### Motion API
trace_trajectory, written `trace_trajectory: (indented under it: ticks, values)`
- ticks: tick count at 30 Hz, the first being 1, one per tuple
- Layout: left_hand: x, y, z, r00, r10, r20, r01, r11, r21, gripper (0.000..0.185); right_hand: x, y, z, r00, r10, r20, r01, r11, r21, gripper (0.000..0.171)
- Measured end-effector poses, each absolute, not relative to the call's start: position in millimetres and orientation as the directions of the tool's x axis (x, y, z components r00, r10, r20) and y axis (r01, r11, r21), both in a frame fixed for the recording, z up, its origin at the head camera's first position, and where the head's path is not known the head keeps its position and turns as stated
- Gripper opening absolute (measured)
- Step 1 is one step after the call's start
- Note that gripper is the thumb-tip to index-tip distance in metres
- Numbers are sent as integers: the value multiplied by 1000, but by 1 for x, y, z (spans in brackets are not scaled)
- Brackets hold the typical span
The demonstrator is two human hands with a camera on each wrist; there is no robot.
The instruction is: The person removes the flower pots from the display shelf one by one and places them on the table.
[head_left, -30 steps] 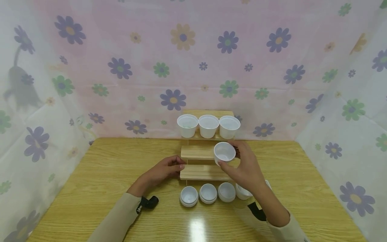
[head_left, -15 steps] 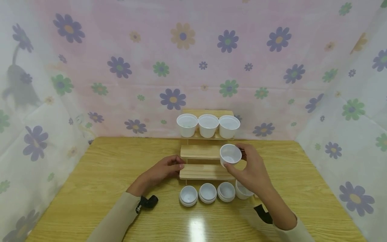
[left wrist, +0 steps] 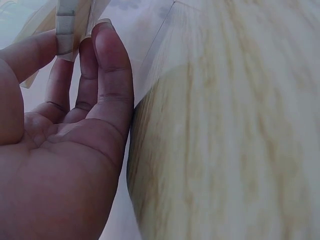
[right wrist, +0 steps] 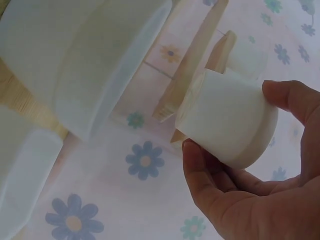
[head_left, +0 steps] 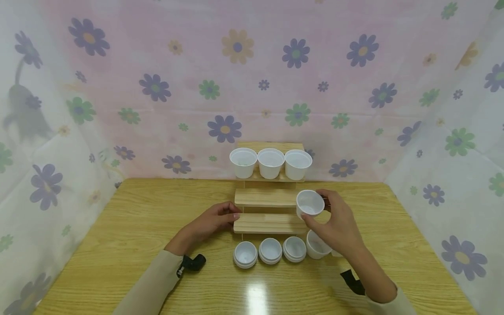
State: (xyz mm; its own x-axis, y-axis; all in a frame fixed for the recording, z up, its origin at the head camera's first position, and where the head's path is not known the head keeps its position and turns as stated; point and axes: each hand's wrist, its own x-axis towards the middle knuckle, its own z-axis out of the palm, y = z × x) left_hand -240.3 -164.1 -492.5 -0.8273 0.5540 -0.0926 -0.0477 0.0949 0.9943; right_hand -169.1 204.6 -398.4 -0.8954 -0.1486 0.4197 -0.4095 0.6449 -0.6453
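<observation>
Gripping a small white cup (head_left: 309, 204) between thumb and fingers, the right hand (head_left: 336, 221) holds it aloft beside the wooden stepped rack's (head_left: 264, 222) middle tier; the left hand (head_left: 212, 221) rests, fingers loosely curled, against the rack's lower left end.

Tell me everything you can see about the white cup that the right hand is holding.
The white cup is small, round and plain, of thin, slightly see-through plastic as it looks. It tapers toward a flat bottom, seen in the right wrist view. Its mouth faces up and it looks empty. The right hand grips it between thumb and fingers, in the air at the right end of the wooden step shelf, beside the middle step. Nothing else visibly touches it.
</observation>
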Motion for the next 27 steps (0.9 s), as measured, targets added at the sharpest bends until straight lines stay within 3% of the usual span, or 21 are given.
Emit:
trace_trajectory:
  ticks: [27]
  values:
    - [-240,-164,-491,-829,552,-89,-43,97,994,29,-162,245,-394,-902,-142,407,-375,725,-578,70]
